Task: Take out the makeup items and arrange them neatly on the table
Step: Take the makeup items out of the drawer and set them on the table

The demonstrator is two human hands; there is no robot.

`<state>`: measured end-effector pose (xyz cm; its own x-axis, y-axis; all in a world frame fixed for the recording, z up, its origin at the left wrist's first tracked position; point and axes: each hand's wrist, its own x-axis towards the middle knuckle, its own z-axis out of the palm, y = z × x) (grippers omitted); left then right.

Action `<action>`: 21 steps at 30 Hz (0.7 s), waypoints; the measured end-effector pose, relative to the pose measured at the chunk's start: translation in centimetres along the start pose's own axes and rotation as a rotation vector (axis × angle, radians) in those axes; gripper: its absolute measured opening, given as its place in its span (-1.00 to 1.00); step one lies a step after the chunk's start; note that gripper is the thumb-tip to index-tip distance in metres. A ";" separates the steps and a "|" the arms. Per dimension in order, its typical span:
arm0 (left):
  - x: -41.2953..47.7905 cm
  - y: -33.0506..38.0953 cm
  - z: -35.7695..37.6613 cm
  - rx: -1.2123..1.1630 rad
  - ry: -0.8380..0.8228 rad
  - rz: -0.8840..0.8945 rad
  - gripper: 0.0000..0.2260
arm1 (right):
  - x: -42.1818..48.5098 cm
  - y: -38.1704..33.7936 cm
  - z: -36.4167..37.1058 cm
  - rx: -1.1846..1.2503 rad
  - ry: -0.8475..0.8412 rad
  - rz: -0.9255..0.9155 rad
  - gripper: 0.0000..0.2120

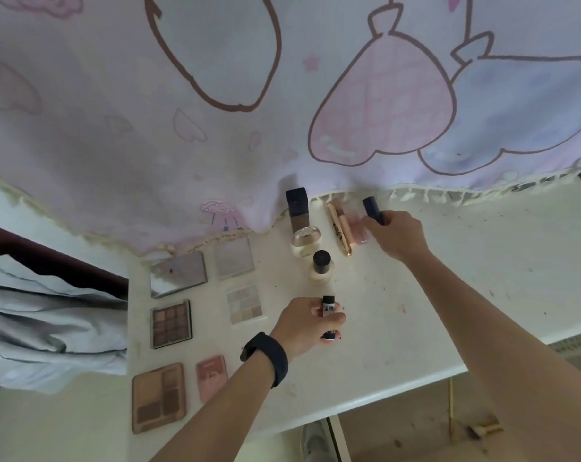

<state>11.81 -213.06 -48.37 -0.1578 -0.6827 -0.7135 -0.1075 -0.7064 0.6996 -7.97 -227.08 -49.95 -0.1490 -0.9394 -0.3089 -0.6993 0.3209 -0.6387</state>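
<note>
Head view: a small white tube (pixel 329 311) with a dark cap is gripped by the curled fingers of the left hand (pixel 307 325), over the middle of the white table (pixel 482 278). Its long axis runs away from the person, cap end toward the printed cloth (pixel 215 145). A dark blue tube (pixel 373 209) is pinched at its near end by the right hand (pixel 397 236), near the table's far edge. Its free end is pointed up and slightly left toward the cloth's fringe. Just left of it, a gold tube (pixel 339 233) and a pink tube (pixel 358 232) are laid side by side, lengthwise away from the person. Six flat palettes (pixel 171 323) are set in two columns at the left.
</note>
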 end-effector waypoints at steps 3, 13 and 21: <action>-0.2 0.3 0.2 -0.001 -0.011 -0.018 -0.84 | 0.0 1.2 -0.5 -0.057 0.045 -0.004 -0.83; -0.8 1.5 1.7 -0.069 -0.070 -0.022 -0.71 | -2.6 0.8 -0.9 0.121 0.023 0.007 -0.65; 0.8 0.0 3.6 0.088 0.070 0.115 -0.53 | -13.6 5.1 -1.8 0.570 -0.250 0.070 -0.87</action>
<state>8.10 -212.90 -48.78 -0.1053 -0.7717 -0.6273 -0.1787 -0.6058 0.7753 -10.77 -212.93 -47.71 0.0358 -0.8793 -0.4750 -0.2007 0.4592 -0.8653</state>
